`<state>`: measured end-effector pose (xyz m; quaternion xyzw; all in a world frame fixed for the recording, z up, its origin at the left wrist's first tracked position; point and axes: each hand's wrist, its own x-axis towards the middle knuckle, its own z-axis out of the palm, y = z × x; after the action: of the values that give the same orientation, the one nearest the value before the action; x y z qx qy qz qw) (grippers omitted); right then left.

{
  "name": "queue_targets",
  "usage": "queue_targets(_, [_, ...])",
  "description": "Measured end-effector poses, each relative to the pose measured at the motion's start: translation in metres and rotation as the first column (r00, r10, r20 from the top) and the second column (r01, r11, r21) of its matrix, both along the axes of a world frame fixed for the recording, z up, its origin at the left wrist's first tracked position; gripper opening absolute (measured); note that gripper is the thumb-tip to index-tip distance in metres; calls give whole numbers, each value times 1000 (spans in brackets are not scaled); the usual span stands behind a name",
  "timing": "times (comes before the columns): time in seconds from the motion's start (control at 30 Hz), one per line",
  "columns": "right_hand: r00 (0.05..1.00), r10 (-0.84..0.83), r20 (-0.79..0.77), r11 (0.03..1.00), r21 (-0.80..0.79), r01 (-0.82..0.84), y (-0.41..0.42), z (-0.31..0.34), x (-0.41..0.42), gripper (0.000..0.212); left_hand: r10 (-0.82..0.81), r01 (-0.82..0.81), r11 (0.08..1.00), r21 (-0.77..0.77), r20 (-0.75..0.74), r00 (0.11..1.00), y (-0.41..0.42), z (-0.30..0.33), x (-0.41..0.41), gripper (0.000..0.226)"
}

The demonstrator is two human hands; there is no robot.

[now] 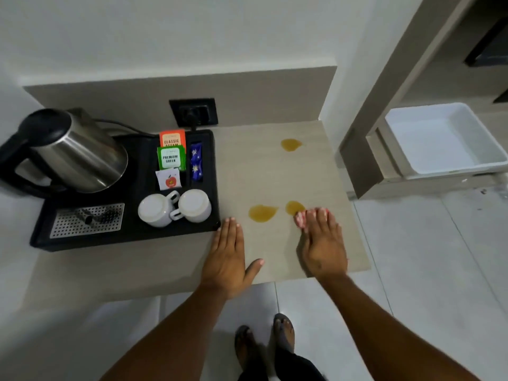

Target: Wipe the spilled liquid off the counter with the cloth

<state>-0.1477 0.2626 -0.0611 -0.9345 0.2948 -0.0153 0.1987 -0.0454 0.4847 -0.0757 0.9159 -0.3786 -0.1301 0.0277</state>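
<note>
My left hand (226, 251) lies flat and open on the worktop (277, 174), holding nothing, likely as a brace while I lean in. My right hand (323, 243) presses palm-down on a small pink-and-white cloth (300, 219), fingers spread over it; only a bunched corner shows past my fingertips, so I judge I am pinning it to the surface for a push rather than gripping it. The cloth touches the near right spill (294, 207), an amber puddle. Just left of it sits a second puddle (262, 213), untouched. Farther back, well apart, is a third puddle (290, 144). To the left, a black tray (132, 237) holds two upturned cups (176, 207), tea sachets and a kettle (74, 152), clear of the liquid.
</note>
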Motion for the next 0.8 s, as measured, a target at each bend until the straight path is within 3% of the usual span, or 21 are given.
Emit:
queue_targets(0.2, [998,-26,54,999,28,25,-57,5,96,56,2,-3,1000,-28,-14,1000,0,-7,4,104])
queue_targets(0.3, [995,58,84,997,39,-61,-42,1,80,57,-21,21,1000,-18,-22,1000,0,-8,5,104])
queue_targets(0.43, [993,38,113,998,42,-43,-50,-7,50,49,-48,49,996,-75,16,999,-2,-9,9,102])
queue_targets(0.63, [995,-57,86,998,9,56,-141,-4,180,35,-53,56,991,-121,25,998,0,-13,11,101])
queue_targets(0.7, [995,-18,102,1000,23,16,-137,1,217,38,-42,45,990,-133,23,999,1,-16,10,101])
queue_targets(0.8, [972,190,141,982,-1,-191,-117,-3,217,48,-40,45,987,-156,39,998,2,-20,9,104])
